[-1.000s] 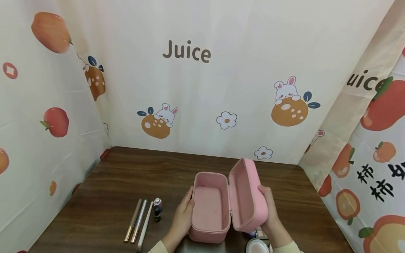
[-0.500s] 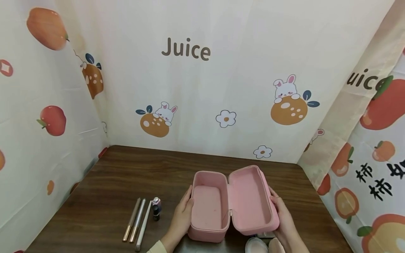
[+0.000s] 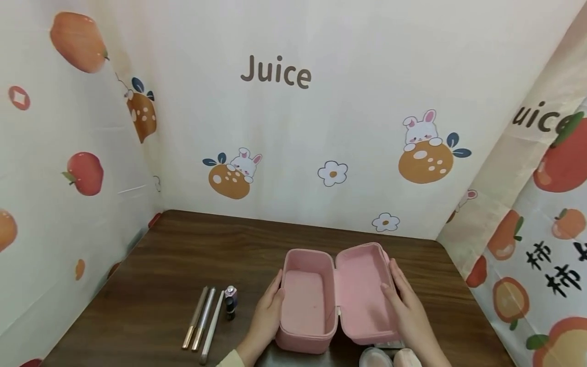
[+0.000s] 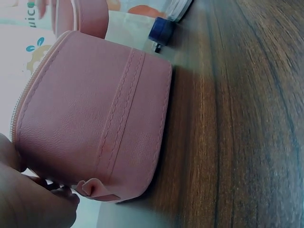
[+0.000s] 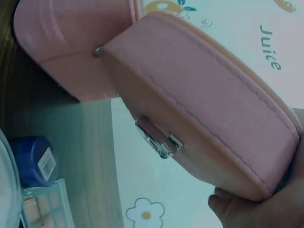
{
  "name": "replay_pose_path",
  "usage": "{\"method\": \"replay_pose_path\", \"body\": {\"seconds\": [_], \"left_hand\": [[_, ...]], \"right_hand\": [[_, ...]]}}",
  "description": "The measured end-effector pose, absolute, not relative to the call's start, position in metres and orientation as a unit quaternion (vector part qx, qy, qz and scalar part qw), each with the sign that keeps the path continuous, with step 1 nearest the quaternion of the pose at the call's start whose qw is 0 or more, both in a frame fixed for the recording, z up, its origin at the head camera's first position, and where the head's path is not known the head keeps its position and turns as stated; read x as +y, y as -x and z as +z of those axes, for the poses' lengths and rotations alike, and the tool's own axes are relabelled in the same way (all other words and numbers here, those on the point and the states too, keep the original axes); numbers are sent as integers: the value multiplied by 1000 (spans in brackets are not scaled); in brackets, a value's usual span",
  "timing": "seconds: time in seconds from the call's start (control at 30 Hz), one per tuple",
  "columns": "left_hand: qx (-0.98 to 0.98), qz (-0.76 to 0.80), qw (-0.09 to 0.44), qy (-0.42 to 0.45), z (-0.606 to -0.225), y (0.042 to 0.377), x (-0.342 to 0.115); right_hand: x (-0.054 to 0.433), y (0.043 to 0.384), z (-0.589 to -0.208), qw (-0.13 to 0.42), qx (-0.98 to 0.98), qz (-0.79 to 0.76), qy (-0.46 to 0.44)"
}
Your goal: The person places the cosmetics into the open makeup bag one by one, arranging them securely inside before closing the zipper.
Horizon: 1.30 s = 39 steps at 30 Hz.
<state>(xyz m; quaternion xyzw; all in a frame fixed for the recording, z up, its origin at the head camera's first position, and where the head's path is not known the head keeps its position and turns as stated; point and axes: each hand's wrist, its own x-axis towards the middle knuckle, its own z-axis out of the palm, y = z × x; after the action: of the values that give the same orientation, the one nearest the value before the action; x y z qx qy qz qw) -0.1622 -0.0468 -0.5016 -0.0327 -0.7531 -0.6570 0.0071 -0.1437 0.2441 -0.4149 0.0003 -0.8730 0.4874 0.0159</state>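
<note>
A pink zippered cosmetic case (image 3: 304, 300) stands open on the dark wooden table, its bare pink lining showing. My left hand (image 3: 266, 312) grips the left wall of the base, thumb at the rim. The lid (image 3: 365, 295) is swung out to the right, its inside facing up and toward me. My right hand (image 3: 412, 308) holds the lid's right edge, with the thumb over the inner side and the other fingers behind. In the left wrist view a small pink tab (image 4: 92, 188) sits near the left fingers. A metal buckle (image 5: 159, 140) shows on the lid's outside in the right wrist view.
Left of the case lie three slim sticks (image 3: 202, 318), beside a small purple bottle (image 3: 231, 292) and a black tube (image 3: 230, 309). Below the lid are a round compact (image 3: 375, 358), a pale rounded object (image 3: 406, 359), a blue container (image 5: 33, 160) and a makeup palette (image 5: 46, 204).
The lid has swung outward and down to the right, opening wider. My right hand went with it, and its thumb has come over onto the lid's inner side. The left hand keeps its hold.
</note>
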Motion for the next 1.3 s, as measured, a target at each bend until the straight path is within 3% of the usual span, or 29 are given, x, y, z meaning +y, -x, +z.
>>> {"method": "replay_pose_path", "body": {"seconds": [0.6, 0.77, 0.9, 1.0, 1.13, 1.3], "left_hand": [[-770, -636, 8, 55, -497, 162, -48], [-815, -569, 91, 65, -477, 167, -67], [-863, -471, 169, 67, -451, 176, -107], [-902, -398, 149, 79, -441, 185, -144], [-917, -360, 65, 162, -447, 194, -183], [-896, -355, -2, 266, -462, 194, -203]], "right_hand": [[254, 140, -428, 10, -860, 509, 21], [254, 141, -426, 1, -860, 510, 25], [252, 142, -425, 4, -860, 509, 24], [252, 143, -424, 7, -863, 505, 23], [253, 144, -425, 7, -864, 503, 22], [255, 145, -427, 7, -858, 513, 15]]}}
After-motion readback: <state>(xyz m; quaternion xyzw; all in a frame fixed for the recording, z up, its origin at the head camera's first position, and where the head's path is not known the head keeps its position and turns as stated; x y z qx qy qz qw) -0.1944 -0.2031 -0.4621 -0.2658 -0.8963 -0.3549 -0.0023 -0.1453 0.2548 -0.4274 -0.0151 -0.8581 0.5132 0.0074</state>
